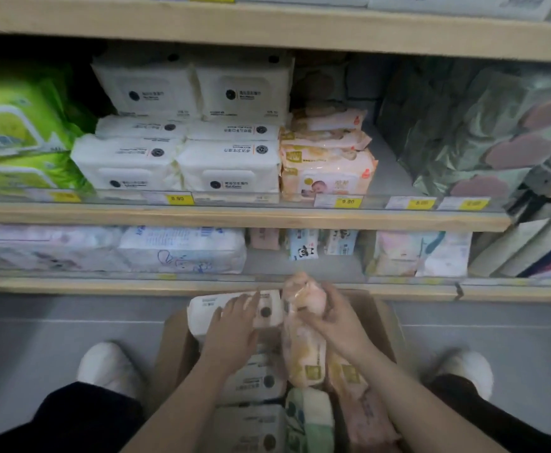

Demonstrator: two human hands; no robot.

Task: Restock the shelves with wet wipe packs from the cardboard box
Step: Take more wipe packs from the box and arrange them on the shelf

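A: Head view first. What sits where?

B: At six o'clock the open brown cardboard box (379, 317) stands on the grey floor, between the person's two white shoes. It is packed with soft plastic wet wipe packs stood on edge, probably so each can be drawn straight up.

A: And the hands?

B: The right hand (334, 322) reaches in from five o'clock, forearm slanting up and left, fingers curled round the top of a peach-orange wet wipe pack (302, 341). That pack stands upright, its lower end down among the others in the box, so I judge it is being lifted out.

A: The left?

B: The left hand (235, 326) comes from seven o'clock, wrist straight, fingers stretched fairly flat on a white wet wipe pack with a black round logo (269, 310) at the box's far end. Nothing is clamped; it seems to be steadying that pack while its neighbour comes free.

A: Where should the peach one go?

B: Just right of twelve o'clock, on the middle wooden shelf (235, 217), lies a stack of matching peach baby-wipe packs (328, 165) beside the stacked white packs (182, 158). To that stack's right is bare shelf. That is likely the destination.
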